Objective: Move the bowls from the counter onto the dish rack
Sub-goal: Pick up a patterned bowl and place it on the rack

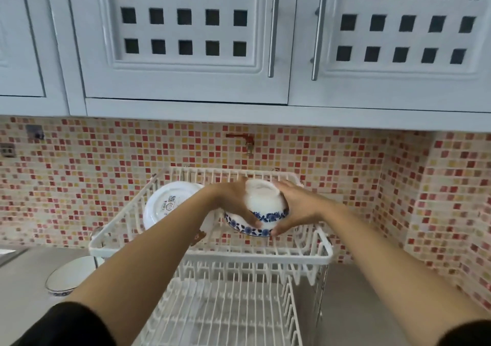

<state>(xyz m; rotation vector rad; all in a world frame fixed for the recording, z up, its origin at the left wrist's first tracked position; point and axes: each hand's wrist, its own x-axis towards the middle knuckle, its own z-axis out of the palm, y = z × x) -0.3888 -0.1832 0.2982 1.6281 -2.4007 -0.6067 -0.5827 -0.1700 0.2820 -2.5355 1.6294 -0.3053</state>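
Counter (29,274) of smooth grey stone runs to the left of the dish rack (212,255), and on it, just beside the rack's lower left corner, sits an upright bowl (69,276), round and glossy white with a thin blue-patterned band at its foot. The rack is a two-tier frame of white coated wire with rows of thin upright prongs; its lower tier shows only bare bars. In the left part of the rack's upper tier a white glazed plate (170,203) stands on edge, its underside with a printed mark turned toward the camera. Right of the plate, over the middle of the upper tier, the left hand (233,202) and the right hand (297,207) reach in on bare forearms with dark sleeves near the elbows. Both hands are closed around a blue-flowered bowl (263,207) from either side, fingers spread on its rounded white wall, thumbs near the rim. This bowl is held upside down and tilted, its plain foot ring upward and its rim, edged with dark blue flowers, pointing down toward the rack's wires. Whether the rim already touches the wires cannot be told. Behind the rack rises a wall of small square mosaic tiles (372,186) in red, orange and cream, and above the rack hang pale painted cabinets (186,40) with square lattice cut-outs and slim metal bar handles
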